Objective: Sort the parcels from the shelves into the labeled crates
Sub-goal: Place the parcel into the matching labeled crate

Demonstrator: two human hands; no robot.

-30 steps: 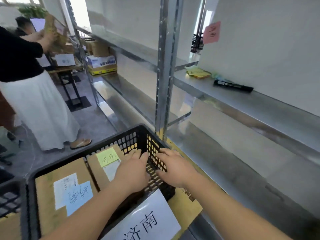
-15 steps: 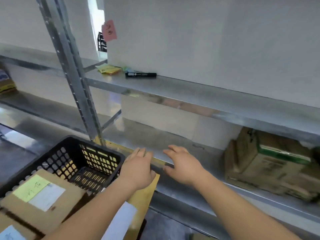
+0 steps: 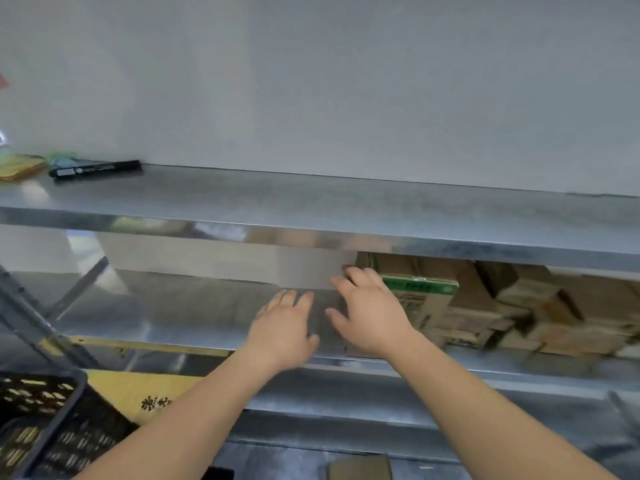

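Several brown cardboard parcels sit on the lower metal shelf (image 3: 194,317) at the right; the nearest parcel (image 3: 429,299) has a green band on its top edge. My right hand (image 3: 367,313) reaches under the upper shelf, fingers spread, fingertips at that parcel's left side, and holds nothing. My left hand (image 3: 285,329) hovers open over the bare shelf just left of it, palm down. A black lattice crate (image 3: 52,424) shows its corner at the bottom left.
The upper shelf (image 3: 346,206) carries a black marker (image 3: 95,169) and yellow sticky notes (image 3: 19,167) at its left end. A slanted steel upright (image 3: 27,323) stands at left. A yellow cardboard sheet (image 3: 138,393) lies beside the crate. More parcels (image 3: 571,317) fill the far right.
My view has swung right, away from the crate toward the parcels. Both hands have left the crate's rim and moved right along the lower shelf; the right hand now reaches the green-banded parcel.
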